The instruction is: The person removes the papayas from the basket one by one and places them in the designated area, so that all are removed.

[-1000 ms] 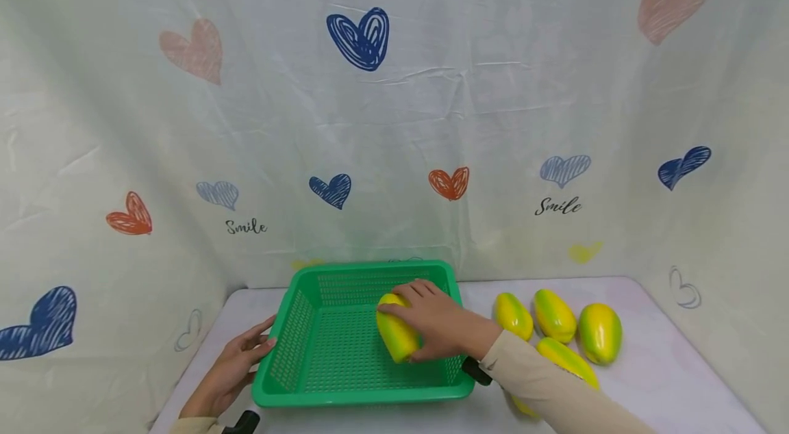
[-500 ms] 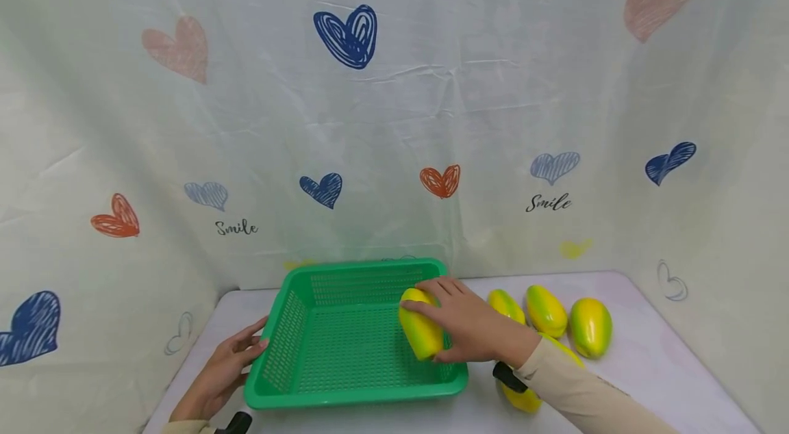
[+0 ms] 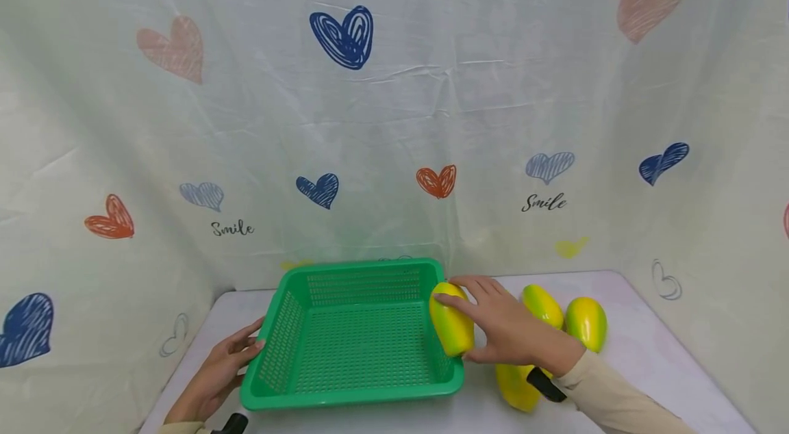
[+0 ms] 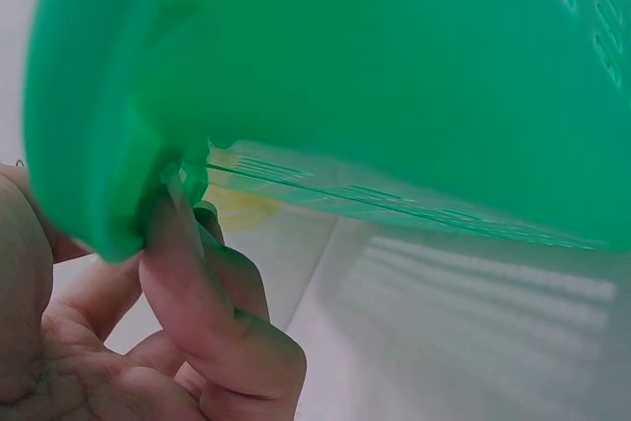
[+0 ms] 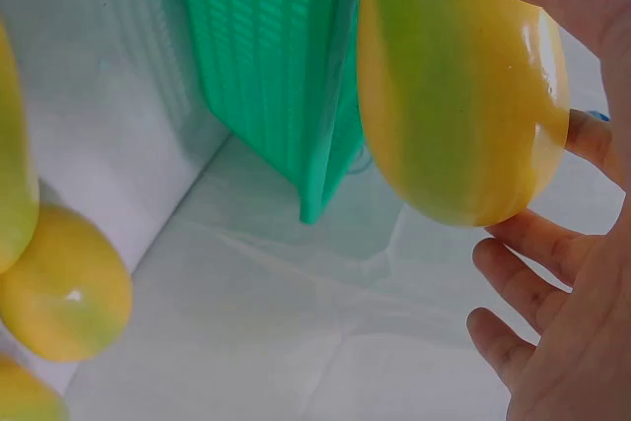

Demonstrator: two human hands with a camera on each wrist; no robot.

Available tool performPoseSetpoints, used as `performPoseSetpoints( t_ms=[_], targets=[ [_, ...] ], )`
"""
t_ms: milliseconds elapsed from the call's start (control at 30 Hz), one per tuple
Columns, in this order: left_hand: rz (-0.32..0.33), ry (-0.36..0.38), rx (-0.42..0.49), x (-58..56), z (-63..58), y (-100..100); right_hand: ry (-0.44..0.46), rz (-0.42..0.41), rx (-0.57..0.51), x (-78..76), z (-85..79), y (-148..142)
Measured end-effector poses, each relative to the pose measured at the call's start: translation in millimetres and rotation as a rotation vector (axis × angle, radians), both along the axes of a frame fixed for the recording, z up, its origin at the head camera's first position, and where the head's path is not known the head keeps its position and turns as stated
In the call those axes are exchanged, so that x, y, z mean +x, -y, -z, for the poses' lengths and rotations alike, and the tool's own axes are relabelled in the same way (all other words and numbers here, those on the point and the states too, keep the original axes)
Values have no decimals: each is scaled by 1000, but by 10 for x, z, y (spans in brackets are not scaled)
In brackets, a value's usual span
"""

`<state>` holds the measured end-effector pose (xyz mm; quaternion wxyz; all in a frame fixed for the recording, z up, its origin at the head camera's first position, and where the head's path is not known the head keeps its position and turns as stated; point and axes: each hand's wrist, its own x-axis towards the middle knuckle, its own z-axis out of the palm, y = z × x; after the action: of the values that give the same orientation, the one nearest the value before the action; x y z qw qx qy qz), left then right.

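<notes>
My right hand (image 3: 514,328) holds a yellow mango (image 3: 452,321) with green streaks, thumb on one side and fingers on the other. The mango overlaps the right rim of a green plastic basket (image 3: 351,400); in the right wrist view the held mango (image 5: 458,96) hangs beside the basket's edge (image 5: 315,175). At the basket's left side, my left hand (image 3: 212,376) grips the rim. Up close in the left wrist view, curled fingers (image 4: 202,293) hook under that rim (image 4: 89,145). The basket's perforated floor shows between the hands.
More mangoes lie on the white table (image 3: 653,365) to the right: one at the back (image 3: 542,305), one further right (image 3: 586,323), and one nearer (image 3: 516,386), partly behind the right forearm. A hanging sheet (image 3: 382,119) printed with hearts stands behind the table.
My right hand has carried the mango rightward, from over the basket's inside to its right rim. The left hand keeps its hold on the basket. The head view has shifted slightly.
</notes>
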<state>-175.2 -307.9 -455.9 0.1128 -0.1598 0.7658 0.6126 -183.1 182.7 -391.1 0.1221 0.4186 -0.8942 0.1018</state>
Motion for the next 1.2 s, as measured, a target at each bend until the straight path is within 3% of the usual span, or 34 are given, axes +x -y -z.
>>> performPoseSetpoints(
  t_ms=[200, 500, 900, 1200],
  targets=[
    [5, 1, 7, -2, 27, 21, 36, 57, -30, 83, -17, -180],
    [3, 4, 9, -14, 33, 24, 5, 119, -69, 198, 13, -460],
    [2, 12, 20, -34, 34, 31, 82, 263, -86, 373, 18, -799],
    [1, 4, 26, -17, 27, 24, 15, 292, -95, 499, 137, -1130]
  ],
)
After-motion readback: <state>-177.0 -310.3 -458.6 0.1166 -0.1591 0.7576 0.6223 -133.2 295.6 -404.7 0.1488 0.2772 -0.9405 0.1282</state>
